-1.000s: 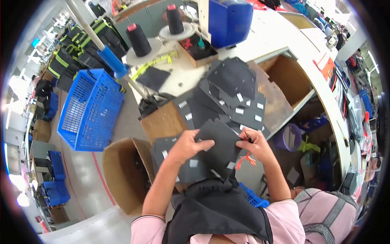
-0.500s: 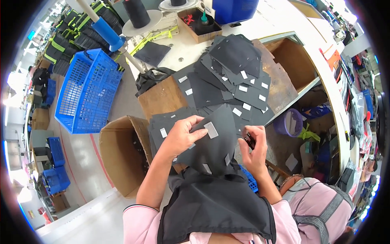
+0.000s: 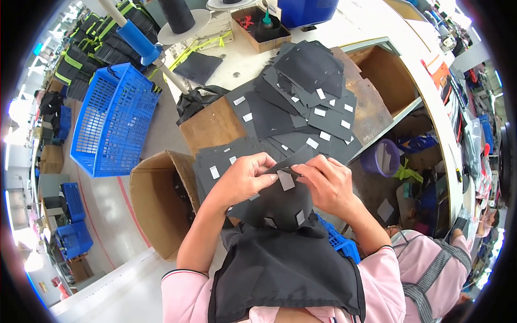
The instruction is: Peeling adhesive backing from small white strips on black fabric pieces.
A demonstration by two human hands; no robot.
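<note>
A: Where is the black panel (image 3: 293, 202)?
B: Between the two hands, just above the black apron (image 3: 285, 274). Upper part bent, a pointed corner standing up past the fingers.

A: Left hand (image 3: 247, 180)?
B: Thumb and forefinger pinching the panel at its upper left. Thumb lies on the near face, its tip just beside a white patch (image 3: 286, 182).

A: Right hand (image 3: 329, 185)?
B: Thumb and forefinger pressed together at the patch's upper right, close to the left thumb. Whether patch or panel sits between them, cannot tell. Other fingers curled; palm hidden.

A: Rest of the panel?
B: Hangs below both hands, two more pale patches near its lower edge.

A: Around it?
B: Heap of black pieces (image 3: 309, 70) beyond the hands on the pale surface (image 3: 358, 24). Cardboard box (image 3: 151, 207) left of the left forearm.
</note>
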